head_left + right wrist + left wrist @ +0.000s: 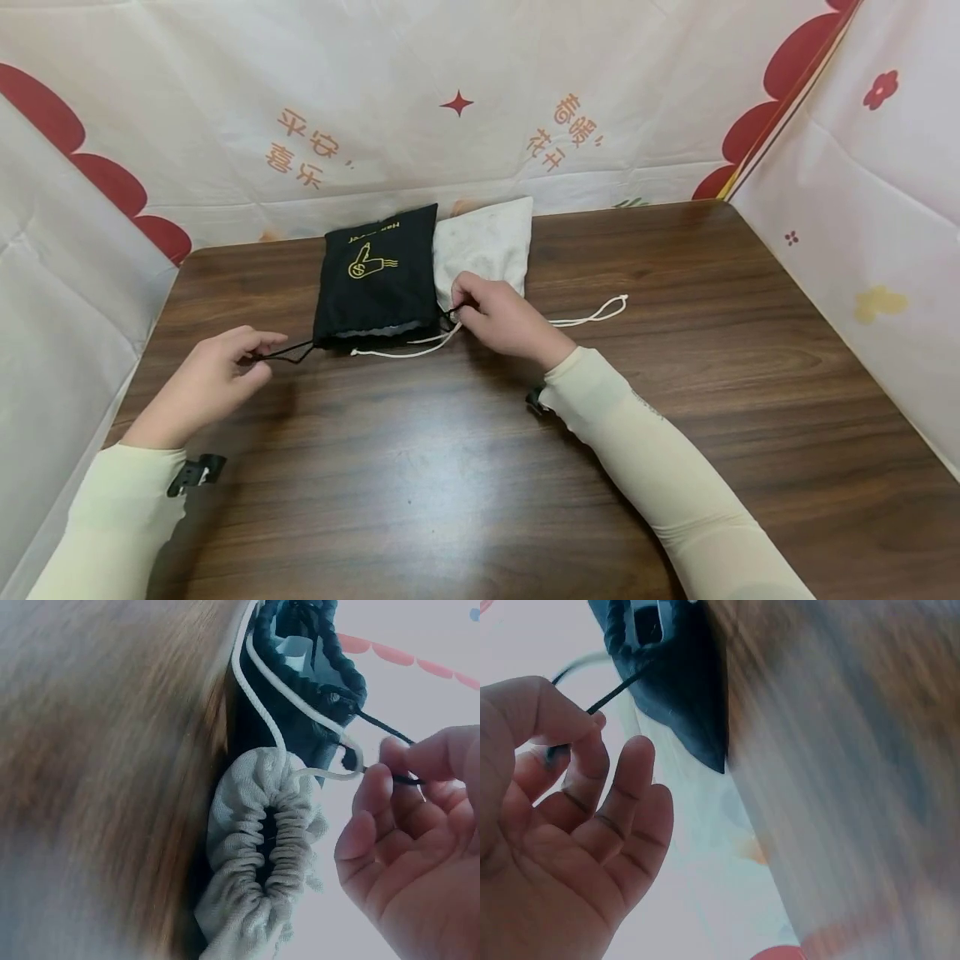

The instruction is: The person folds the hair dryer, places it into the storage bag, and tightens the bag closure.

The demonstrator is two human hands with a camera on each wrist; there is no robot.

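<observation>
A black drawstring bag (378,287) with a yellow hair-dryer print lies near the table's back edge, its mouth toward me and partly open. My left hand (225,375) pinches the black cord (619,691) at the bag's left corner, and the cord runs taut between thumb and finger. On the other side, my right hand (498,321) pinches the black cord (382,726) at the right corner. Beside it lies a white drawstring bag (487,242), its mouth gathered with a small gap in the right wrist view. Its white cord (405,354) trails across the black bag's mouth.
The brown wooden table (420,500) reaches toward me. White printed cloth (420,50) hangs right behind both bags and along both sides. A loop of white cord (600,312) lies right of my right hand. Something pale (296,652) shows inside the black bag.
</observation>
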